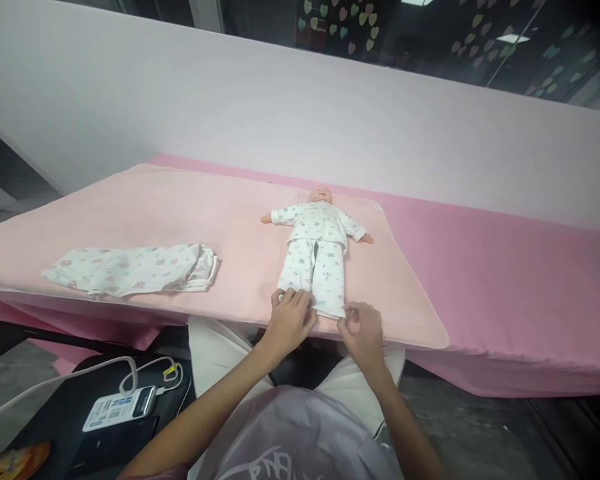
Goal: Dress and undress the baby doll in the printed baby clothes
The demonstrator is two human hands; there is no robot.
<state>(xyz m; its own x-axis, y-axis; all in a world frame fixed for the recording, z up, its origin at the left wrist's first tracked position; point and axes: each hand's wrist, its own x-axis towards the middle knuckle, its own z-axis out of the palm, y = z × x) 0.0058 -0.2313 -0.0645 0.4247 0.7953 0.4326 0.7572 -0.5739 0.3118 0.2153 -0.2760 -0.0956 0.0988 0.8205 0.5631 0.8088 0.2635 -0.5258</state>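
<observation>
At the pale pink mat's [245, 230] near edge, my left hand [293, 315] curls over one cuff of the white trousers [329, 277], whether gripping I cannot tell; my right hand [364, 332] pinches the other cuff's corner. Beyond, the doll [320, 219] wearing them lies toward the far edge.

Dressed doll [320, 220]: feet hidden. Trousers [329, 273]: one cuff mostly covered by left hand [293, 317]. Power bank [115, 409]: label print too small to read. White cable [133, 369] cut by left edge. Orange-brown object [23, 459], lower left, cropped, unidentifiable.
</observation>
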